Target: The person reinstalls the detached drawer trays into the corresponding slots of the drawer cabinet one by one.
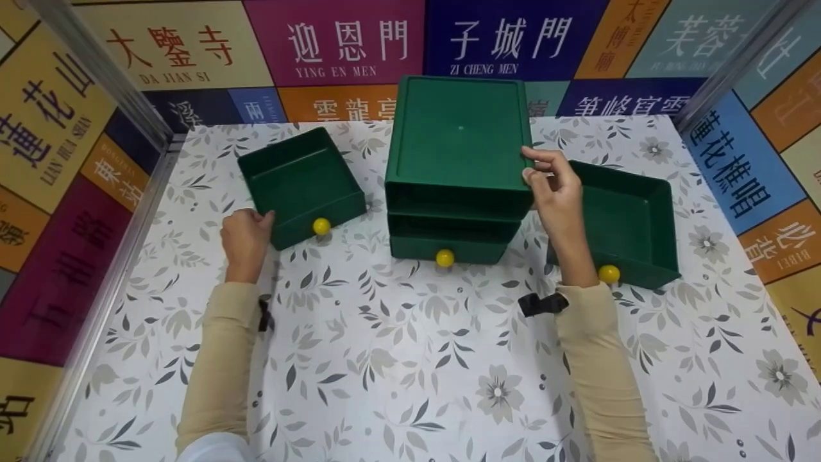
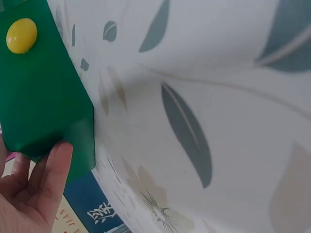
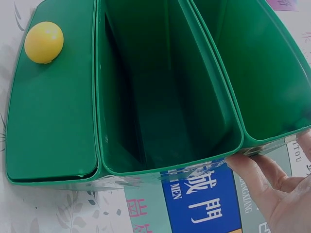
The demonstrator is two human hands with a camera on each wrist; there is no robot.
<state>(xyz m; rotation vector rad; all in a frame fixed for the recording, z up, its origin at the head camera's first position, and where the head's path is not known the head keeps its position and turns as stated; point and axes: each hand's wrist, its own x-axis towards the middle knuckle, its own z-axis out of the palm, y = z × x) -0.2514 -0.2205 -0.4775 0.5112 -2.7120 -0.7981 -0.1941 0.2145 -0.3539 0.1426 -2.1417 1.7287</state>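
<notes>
A green cabinet (image 1: 460, 128) stands at the back middle, with two hollow upper slots and a bottom drawer (image 1: 417, 249) with a yellow knob pushed in. In the head view my left hand (image 1: 245, 237) grips the near left corner of a loose green drawer (image 1: 321, 224). In the left wrist view several fingers (image 2: 58, 165) lie against that drawer's side. My right hand (image 1: 558, 192) touches the cabinet's right side near the top with thumb and fingers. From the right wrist, the fingers (image 3: 252, 177) press the outside of the wall beside the hollow slots.
Another loose green drawer (image 1: 622, 218) with a yellow knob lies right of the cabinet, partly behind my right hand. Printed panels (image 1: 340, 38) wall in the back and sides. A white leaf-patterned cover (image 1: 397, 359) lies over the table.
</notes>
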